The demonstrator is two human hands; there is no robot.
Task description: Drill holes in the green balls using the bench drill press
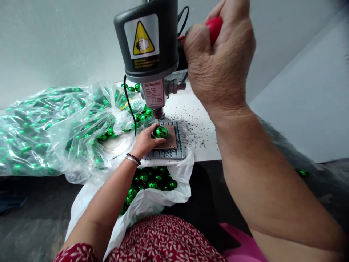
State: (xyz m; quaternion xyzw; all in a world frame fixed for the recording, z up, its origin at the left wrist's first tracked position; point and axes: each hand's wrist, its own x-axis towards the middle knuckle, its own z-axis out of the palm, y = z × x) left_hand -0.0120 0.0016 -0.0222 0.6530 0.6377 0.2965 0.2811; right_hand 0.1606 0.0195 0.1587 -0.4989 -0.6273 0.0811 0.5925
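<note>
My left hand (147, 140) pinches a shiny green ball (160, 133) between thumb and fingers. The ball rests on a brown board (171, 137) that lies on the grey ribbed base (180, 143) of a mini bench drill (152, 91). Right above the ball is the drill bit (158, 121); whether its tip touches the ball I cannot tell. High at the right, my right hand (220, 54) is closed round a red-ended handle (214, 30) at the drill's side. Most of that handle is hidden by the hand.
Clear plastic bags (54, 127) full of green balls lie along the left of the white table (204, 142). Dark shavings (191, 127) are scattered right of the drill base. An open white bag (182, 182) with many green balls hangs at the table's front edge. A black cable (129, 102) runs down the drill's left.
</note>
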